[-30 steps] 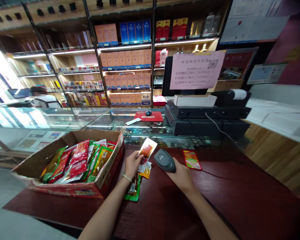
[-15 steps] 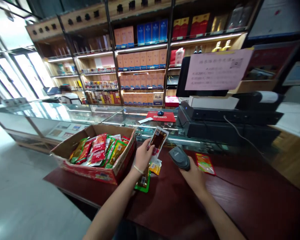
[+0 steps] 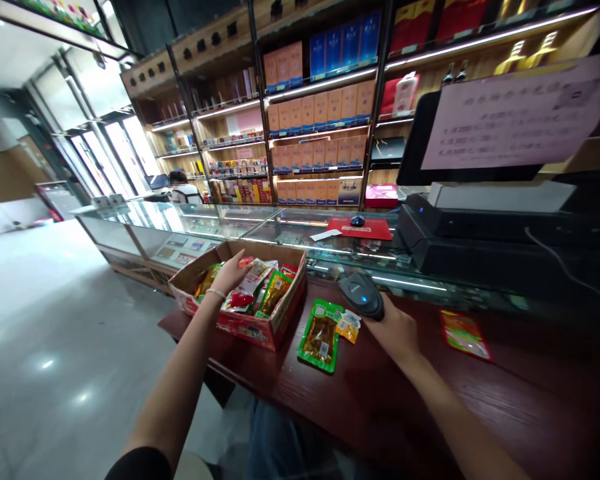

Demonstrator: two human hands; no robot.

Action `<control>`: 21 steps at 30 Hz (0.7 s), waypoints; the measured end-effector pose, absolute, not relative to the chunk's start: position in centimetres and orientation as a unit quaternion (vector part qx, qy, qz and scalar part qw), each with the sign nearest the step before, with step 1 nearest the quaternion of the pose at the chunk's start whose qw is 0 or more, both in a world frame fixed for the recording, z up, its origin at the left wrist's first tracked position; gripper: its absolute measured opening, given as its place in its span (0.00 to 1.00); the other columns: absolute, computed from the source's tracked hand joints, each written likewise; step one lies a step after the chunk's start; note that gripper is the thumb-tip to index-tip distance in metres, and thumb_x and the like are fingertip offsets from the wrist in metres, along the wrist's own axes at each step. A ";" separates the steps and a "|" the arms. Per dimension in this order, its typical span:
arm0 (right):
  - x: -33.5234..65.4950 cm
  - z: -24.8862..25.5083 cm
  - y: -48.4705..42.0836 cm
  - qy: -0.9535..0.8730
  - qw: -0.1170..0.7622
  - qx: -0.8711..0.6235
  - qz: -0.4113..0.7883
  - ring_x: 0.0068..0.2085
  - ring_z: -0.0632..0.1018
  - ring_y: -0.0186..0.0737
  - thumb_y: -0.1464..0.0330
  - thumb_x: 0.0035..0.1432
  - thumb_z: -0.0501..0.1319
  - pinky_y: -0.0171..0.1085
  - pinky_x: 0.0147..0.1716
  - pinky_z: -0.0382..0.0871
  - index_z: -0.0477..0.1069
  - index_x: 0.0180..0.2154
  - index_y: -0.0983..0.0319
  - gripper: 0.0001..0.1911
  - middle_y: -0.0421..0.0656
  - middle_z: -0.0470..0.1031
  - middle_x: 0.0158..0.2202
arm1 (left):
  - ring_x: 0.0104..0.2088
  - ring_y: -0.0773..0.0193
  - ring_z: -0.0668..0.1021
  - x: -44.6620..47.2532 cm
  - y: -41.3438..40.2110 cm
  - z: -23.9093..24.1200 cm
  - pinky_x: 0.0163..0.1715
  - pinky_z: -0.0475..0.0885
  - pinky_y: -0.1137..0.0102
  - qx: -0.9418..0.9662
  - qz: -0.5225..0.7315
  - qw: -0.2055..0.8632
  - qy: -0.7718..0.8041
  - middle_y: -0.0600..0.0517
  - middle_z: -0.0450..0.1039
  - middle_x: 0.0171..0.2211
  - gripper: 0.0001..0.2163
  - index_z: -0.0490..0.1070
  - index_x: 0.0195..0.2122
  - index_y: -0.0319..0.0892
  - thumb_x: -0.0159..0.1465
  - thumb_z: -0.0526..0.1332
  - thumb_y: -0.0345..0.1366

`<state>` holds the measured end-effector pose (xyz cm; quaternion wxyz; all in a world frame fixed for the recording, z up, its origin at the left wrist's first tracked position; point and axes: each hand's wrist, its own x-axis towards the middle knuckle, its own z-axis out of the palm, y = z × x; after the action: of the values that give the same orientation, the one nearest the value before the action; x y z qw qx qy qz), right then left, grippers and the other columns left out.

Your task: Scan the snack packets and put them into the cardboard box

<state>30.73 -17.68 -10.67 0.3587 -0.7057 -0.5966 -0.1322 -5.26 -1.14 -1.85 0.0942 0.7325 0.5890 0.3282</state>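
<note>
My left hand [image 3: 231,275] reaches into the cardboard box [image 3: 240,325] of snack packets and rests on a white and red packet [image 3: 249,281], fingers curled over it. My right hand [image 3: 397,330] grips a black barcode scanner [image 3: 361,295] with a blue light, held just above the dark red counter [image 3: 480,407]. A green snack packet [image 3: 321,335] and a small yellow packet [image 3: 349,327] lie on the counter just left of the scanner. A red packet [image 3: 463,333] lies further right.
A glass display counter [image 3: 240,223] runs behind the box. A black till with a monitor [image 3: 485,220] and a pink notice stands at the right. Shelves of boxed goods [image 3: 320,113] fill the back wall. A person [image 3: 183,189] sits far off by the shelves.
My left hand has carried the white packet from beside the scanner over to the box. The view has swung left. The scanner has stayed near the packets on the counter.
</note>
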 end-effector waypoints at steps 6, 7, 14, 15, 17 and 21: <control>29.4 -11.1 -17.2 -0.604 0.346 -0.709 -0.111 0.29 0.79 0.45 0.56 0.51 0.61 0.35 0.25 0.57 0.70 0.39 0.57 0.15 0.41 0.79 0.29 | 0.51 0.56 0.75 -3.6 -3.8 -2.0 0.54 0.67 0.64 0.770 0.360 0.071 0.523 0.47 0.75 0.50 0.16 0.72 0.51 0.42 0.63 0.56 0.37; 29.5 -11.2 -17.3 -0.602 0.344 -0.713 -0.108 0.29 0.79 0.45 0.56 0.51 0.61 0.35 0.25 0.57 0.70 0.39 0.57 0.15 0.41 0.80 0.29 | 0.51 0.57 0.75 -2.6 -4.6 -1.9 0.54 0.67 0.64 0.778 0.370 0.064 0.503 0.47 0.75 0.50 0.15 0.72 0.50 0.42 0.63 0.56 0.37; 31.3 -12.3 -18.0 -0.583 0.333 -0.732 -0.115 0.29 0.78 0.43 0.56 0.52 0.61 0.34 0.26 0.56 0.70 0.40 0.57 0.16 0.41 0.79 0.29 | 0.51 0.60 0.74 5.5 -10.1 -2.9 0.55 0.66 0.66 0.856 0.370 0.112 0.344 0.50 0.74 0.49 0.14 0.72 0.50 0.44 0.65 0.55 0.34; 31.6 -12.5 -18.1 -0.580 0.332 -0.734 -0.116 0.29 0.78 0.43 0.56 0.52 0.61 0.34 0.26 0.56 0.71 0.40 0.57 0.16 0.42 0.79 0.29 | 0.51 0.60 0.75 6.4 -10.7 -3.6 0.55 0.66 0.65 0.862 0.355 0.134 0.336 0.50 0.74 0.49 0.14 0.71 0.51 0.45 0.64 0.56 0.33; 32.1 -12.9 -18.5 -0.576 0.327 -0.740 -0.118 0.28 0.77 0.42 0.56 0.52 0.61 0.34 0.26 0.55 0.71 0.40 0.58 0.16 0.42 0.79 0.30 | 0.50 0.60 0.75 8.1 -11.5 -5.6 0.55 0.66 0.65 0.868 0.320 0.183 0.332 0.50 0.74 0.50 0.15 0.71 0.52 0.45 0.64 0.57 0.34; 33.2 -13.3 -19.1 -0.588 0.304 -0.739 -0.122 0.29 0.78 0.43 0.58 0.53 0.60 0.34 0.26 0.54 0.71 0.41 0.58 0.16 0.42 0.79 0.30 | 0.50 0.57 0.75 10.8 -11.2 -10.3 0.54 0.67 0.65 0.860 0.261 0.261 0.353 0.47 0.74 0.50 0.16 0.71 0.52 0.43 0.62 0.60 0.35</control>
<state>33.23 -19.10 -13.30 0.3042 -0.7393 -0.5882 -0.1223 10.84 -11.18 -10.33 0.2612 0.8596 0.3531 0.2611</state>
